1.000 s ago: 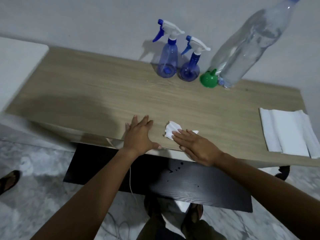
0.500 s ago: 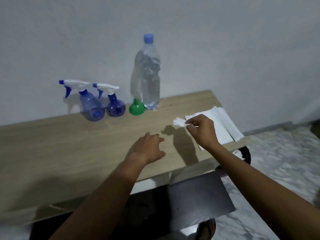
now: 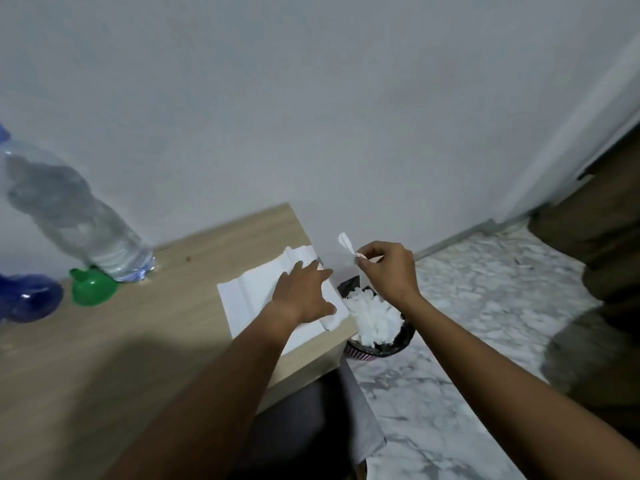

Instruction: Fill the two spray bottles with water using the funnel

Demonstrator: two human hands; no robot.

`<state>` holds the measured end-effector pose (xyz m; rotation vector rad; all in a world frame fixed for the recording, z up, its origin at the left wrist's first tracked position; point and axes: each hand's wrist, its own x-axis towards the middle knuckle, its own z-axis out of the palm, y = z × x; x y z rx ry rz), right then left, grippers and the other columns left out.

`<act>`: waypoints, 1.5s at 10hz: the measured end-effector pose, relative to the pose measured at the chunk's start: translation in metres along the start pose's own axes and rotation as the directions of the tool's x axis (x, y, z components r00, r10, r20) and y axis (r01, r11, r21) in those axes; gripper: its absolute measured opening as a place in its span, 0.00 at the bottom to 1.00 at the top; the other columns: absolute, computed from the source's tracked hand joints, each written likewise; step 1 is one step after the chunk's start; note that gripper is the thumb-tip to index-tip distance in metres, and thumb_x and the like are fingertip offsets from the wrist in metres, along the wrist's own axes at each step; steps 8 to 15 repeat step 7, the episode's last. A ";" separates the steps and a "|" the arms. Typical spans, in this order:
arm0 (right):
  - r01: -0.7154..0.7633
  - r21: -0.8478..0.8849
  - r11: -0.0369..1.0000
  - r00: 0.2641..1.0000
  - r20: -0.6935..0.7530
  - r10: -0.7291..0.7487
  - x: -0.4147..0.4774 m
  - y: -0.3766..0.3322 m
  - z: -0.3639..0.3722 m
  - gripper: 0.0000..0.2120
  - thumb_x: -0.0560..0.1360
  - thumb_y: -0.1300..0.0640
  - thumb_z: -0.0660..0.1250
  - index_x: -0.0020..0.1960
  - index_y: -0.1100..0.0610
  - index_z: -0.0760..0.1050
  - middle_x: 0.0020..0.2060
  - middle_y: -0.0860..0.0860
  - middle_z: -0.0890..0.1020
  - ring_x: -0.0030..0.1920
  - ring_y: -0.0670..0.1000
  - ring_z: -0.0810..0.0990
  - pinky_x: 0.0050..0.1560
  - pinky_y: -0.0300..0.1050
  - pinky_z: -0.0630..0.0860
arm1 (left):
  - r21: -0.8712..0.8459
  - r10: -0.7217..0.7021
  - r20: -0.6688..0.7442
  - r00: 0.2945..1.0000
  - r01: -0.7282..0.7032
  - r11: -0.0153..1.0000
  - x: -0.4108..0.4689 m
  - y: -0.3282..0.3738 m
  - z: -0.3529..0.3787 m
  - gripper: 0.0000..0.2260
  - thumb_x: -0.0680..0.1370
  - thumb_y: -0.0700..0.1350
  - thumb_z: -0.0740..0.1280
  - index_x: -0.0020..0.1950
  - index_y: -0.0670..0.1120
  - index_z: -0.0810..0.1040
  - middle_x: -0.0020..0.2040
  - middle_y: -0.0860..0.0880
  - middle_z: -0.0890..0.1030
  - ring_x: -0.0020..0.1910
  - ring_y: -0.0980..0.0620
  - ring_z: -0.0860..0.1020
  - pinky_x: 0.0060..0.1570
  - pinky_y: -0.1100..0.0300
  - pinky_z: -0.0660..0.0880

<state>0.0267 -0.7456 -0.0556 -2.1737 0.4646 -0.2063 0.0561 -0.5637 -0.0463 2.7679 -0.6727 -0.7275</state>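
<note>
My right hand (image 3: 389, 271) pinches a crumpled white tissue (image 3: 346, 242) above a small bin (image 3: 398, 344) beside the table's right end. My left hand (image 3: 304, 292) rests with spread fingers on a stack of white paper towels (image 3: 242, 292) at the table's right corner. A green funnel (image 3: 91, 289) lies upside down on the wooden table (image 3: 104, 358), next to a large clear water bottle (image 3: 69, 216) with a blue cap. The base of one blue spray bottle (image 3: 27, 301) shows at the left edge; the other spray bottle is out of view.
The bin on the marble floor (image 3: 485, 306) is full of crumpled white tissues (image 3: 374, 317). A grey wall stands behind the table. A dark brown shape (image 3: 595, 271) fills the right side. A dark panel lies below the table's front edge.
My view swung right. My right hand carried the crumpled tissue off the table to above the bin. My left hand moved right onto the paper towels.
</note>
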 end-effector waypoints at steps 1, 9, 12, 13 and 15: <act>-0.038 0.021 0.999 0.998 0.045 0.037 0.019 0.023 -0.005 0.04 0.76 0.57 0.73 0.43 0.51 0.84 0.41 0.42 0.85 0.34 0.46 0.84 0.37 0.43 0.81 | 0.086 0.003 0.043 0.999 -0.007 0.996 0.021 0.016 0.006 0.43 0.73 0.61 0.74 0.83 0.54 0.58 0.84 0.48 0.54 0.83 0.40 0.50 0.79 0.37 0.52; -0.255 -0.250 0.934 0.899 0.294 0.325 0.064 0.169 0.029 0.26 0.73 0.60 0.73 0.70 0.53 0.76 0.56 0.54 0.83 0.49 0.56 0.83 0.42 0.44 0.76 | 0.309 -0.075 0.087 0.993 0.045 0.950 0.052 0.022 0.029 0.45 0.66 0.67 0.77 0.78 0.52 0.68 0.83 0.50 0.59 0.82 0.45 0.57 0.78 0.33 0.44; -0.255 -0.250 0.934 0.899 0.294 0.325 0.064 0.169 0.029 0.26 0.73 0.60 0.73 0.70 0.53 0.76 0.56 0.54 0.83 0.49 0.56 0.83 0.42 0.44 0.76 | 0.309 -0.075 0.087 0.993 0.045 0.950 0.052 0.022 0.029 0.45 0.66 0.67 0.77 0.78 0.52 0.68 0.83 0.50 0.59 0.82 0.45 0.57 0.78 0.33 0.44; -0.255 -0.250 0.934 0.899 0.294 0.325 0.064 0.169 0.029 0.26 0.73 0.60 0.73 0.70 0.53 0.76 0.56 0.54 0.83 0.49 0.56 0.83 0.42 0.44 0.76 | 0.309 -0.075 0.087 0.993 0.045 0.950 0.052 0.022 0.029 0.45 0.66 0.67 0.77 0.78 0.52 0.68 0.83 0.50 0.59 0.82 0.45 0.57 0.78 0.33 0.44; -0.255 -0.250 0.934 0.899 0.294 0.325 0.064 0.169 0.029 0.26 0.73 0.60 0.73 0.70 0.53 0.76 0.56 0.54 0.83 0.49 0.56 0.83 0.42 0.44 0.76 | 0.309 -0.075 0.087 0.993 0.045 0.950 0.052 0.022 0.029 0.45 0.66 0.67 0.77 0.78 0.52 0.68 0.83 0.50 0.59 0.82 0.45 0.57 0.78 0.33 0.44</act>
